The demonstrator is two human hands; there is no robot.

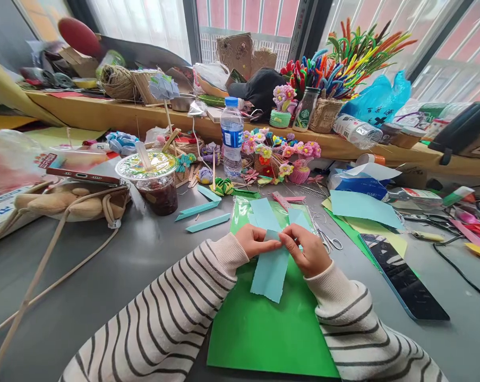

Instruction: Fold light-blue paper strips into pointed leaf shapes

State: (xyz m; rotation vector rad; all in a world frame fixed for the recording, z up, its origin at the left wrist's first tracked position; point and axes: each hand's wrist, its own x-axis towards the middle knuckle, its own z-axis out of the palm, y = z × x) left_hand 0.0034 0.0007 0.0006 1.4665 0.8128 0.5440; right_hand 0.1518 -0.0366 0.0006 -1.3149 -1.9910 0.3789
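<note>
My left hand (pixel 256 241) and my right hand (pixel 306 249) meet over a green sheet (pixel 272 339), which looks shiny as if sleeved in plastic. Between their pinched fingertips is a small piece of light blue paper (pixel 272 234). Beneath the hands lies a wider light blue paper strip (pixel 268 276) with a ragged lower end. Another blue strip (pixel 263 211) shows just beyond my fingers, and a further blue piece (pixel 299 217) is partly covered by my right hand. Folded blue strips (pixel 208 223) rest on the table to the left.
A lidded cup of dark drink (pixel 156 185) and a water bottle (pixel 232 138) stand beyond my left hand. Small scissors (pixel 327 239), a phone (pixel 403 278) and blue paper (pixel 365 208) lie to the right. Crocheted flowers (pixel 280 154) crowd the back, below a cluttered wooden ledge (pixel 208 127).
</note>
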